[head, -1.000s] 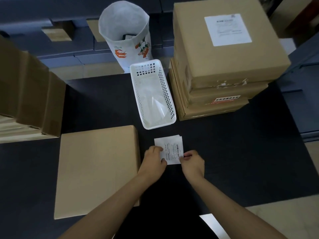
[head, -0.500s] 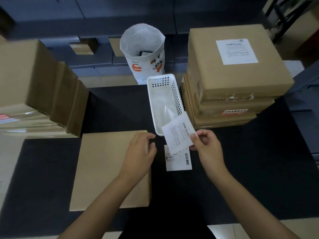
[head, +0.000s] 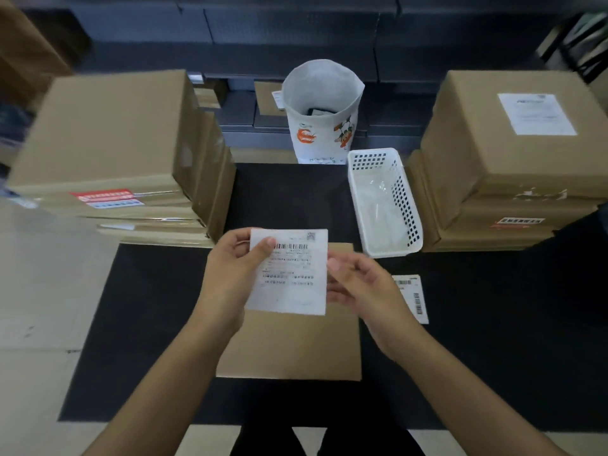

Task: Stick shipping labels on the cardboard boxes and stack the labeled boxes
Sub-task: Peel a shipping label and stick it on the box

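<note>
A white shipping label [head: 291,278] with a barcode is held in the air above a flat, unlabeled cardboard box [head: 292,347] lying on the black mat. My left hand [head: 235,268] pinches the label's upper left corner, thumb on its printed face. My right hand [head: 362,284] holds its right edge, fingers behind the paper. A small stack of more labels [head: 413,296] lies on the mat to the right of the box. At the right stands a stack of cardboard boxes [head: 506,162] whose top box bears a white label [head: 536,113]. Another stack of boxes [head: 118,159] without a top label stands at the left.
A white perforated plastic basket [head: 385,205] with clear film inside sits behind the flat box. A white bag with orange prints [head: 320,113] stands upright past the mat [head: 148,324]. Dark shelving runs along the back. Pale floor borders the mat on the left.
The label has been lifted off the pile and carried left over the flat box. My left hand has taken hold of its upper left corner. My view has shifted left.
</note>
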A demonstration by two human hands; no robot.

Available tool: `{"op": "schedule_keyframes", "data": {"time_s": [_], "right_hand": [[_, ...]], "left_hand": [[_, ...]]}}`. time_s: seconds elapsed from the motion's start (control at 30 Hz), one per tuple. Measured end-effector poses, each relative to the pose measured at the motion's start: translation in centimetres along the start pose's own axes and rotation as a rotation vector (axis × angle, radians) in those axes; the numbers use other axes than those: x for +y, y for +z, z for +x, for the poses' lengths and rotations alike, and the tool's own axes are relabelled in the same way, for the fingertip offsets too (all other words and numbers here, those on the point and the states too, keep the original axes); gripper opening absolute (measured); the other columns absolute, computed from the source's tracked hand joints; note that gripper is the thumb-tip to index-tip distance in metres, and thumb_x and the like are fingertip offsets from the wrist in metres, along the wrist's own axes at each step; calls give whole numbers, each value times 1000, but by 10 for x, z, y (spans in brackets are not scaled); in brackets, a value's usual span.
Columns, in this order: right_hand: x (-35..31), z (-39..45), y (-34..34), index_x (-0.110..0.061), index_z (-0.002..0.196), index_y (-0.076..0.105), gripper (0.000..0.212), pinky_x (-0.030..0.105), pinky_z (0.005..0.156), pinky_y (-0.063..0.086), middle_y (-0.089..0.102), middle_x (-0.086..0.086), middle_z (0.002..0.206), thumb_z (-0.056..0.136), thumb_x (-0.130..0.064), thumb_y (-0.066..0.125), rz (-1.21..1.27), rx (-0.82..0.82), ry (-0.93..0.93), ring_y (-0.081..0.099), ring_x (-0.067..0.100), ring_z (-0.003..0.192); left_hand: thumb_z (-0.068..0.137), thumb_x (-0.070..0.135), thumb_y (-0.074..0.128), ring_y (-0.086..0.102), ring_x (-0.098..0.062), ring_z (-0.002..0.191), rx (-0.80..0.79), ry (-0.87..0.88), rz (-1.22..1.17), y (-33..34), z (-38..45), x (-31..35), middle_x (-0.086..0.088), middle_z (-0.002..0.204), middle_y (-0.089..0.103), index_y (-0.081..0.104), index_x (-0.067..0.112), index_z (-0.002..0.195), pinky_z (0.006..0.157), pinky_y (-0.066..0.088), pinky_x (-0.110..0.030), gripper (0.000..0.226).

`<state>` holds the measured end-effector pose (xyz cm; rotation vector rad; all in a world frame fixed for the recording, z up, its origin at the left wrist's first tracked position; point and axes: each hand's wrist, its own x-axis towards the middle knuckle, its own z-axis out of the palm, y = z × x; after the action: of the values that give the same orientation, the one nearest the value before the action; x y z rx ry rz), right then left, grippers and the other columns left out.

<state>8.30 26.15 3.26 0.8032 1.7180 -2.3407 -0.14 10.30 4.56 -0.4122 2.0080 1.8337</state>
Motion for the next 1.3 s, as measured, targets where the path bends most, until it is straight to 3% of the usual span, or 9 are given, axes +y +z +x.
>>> {"op": "schedule_keyframes", "data": {"time_s": [0.1,0.27,0.47,0.53,0.63,0.73,0.8,1.07,1.3], "right_hand": [[22,-9,37,0,101,65,32,23,68,55,72,20,95,75,-18,69,62,-34,84,69,20,75],[46,-15,91,-2,94,69,28,24,71,55,75,14,91,73,-20,67,70,-19,57,70,21,79],[59,-18,124,-5,90,70,15,26,71,54,74,11,86,92,-8,56,83,133,24,68,19,77],[58,-17,129,-4,90,69,15,26,70,54,73,11,83,93,-6,55,53,186,25,67,18,76],[55,-15,130,-6,92,71,14,24,71,55,74,8,83,93,-9,57,-41,216,-7,67,16,76],[51,-16,129,-5,93,72,14,21,71,54,74,8,83,92,-10,59,-83,195,-65,68,14,76],[48,-16,126,-3,94,72,15,21,72,54,73,10,83,91,-9,58,-89,174,-85,68,13,76],[37,-16,113,-1,90,65,19,24,71,57,71,14,78,96,-3,47,154,107,-19,68,19,72],[32,-19,101,-5,82,66,20,26,72,57,71,16,82,93,-4,49,210,57,-14,69,22,78]], "left_hand": [[87,19,68,72,-14,79,35,14,-45,-38,15,1,2,89,74,61,17,102,62,56,-29,16],[88,21,68,71,-17,84,26,10,-3,-86,37,-4,0,96,73,60,17,104,71,58,-36,18],[90,21,65,69,-18,89,-26,-7,81,-114,47,-11,-2,105,69,55,21,107,77,59,-40,19],[89,24,66,61,-12,101,-46,113,332,-115,47,-17,0,119,61,46,24,122,85,55,-36,38],[86,23,69,34,3,116,-46,552,674,-115,39,-20,11,133,41,37,30,136,101,35,-26,60],[84,38,63,48,5,110,-360,709,638,-112,24,-17,17,117,56,60,27,119,95,43,-20,38],[82,45,59,58,1,99,-463,741,629,-108,16,-20,15,103,66,70,23,105,87,48,-23,33],[82,14,73,66,0,86,-452,773,484,-96,14,-25,8,94,72,75,13,103,77,51,-13,20],[83,11,71,67,3,86,-419,742,422,-85,2,-26,10,93,73,76,14,101,74,47,-7,19]]}}
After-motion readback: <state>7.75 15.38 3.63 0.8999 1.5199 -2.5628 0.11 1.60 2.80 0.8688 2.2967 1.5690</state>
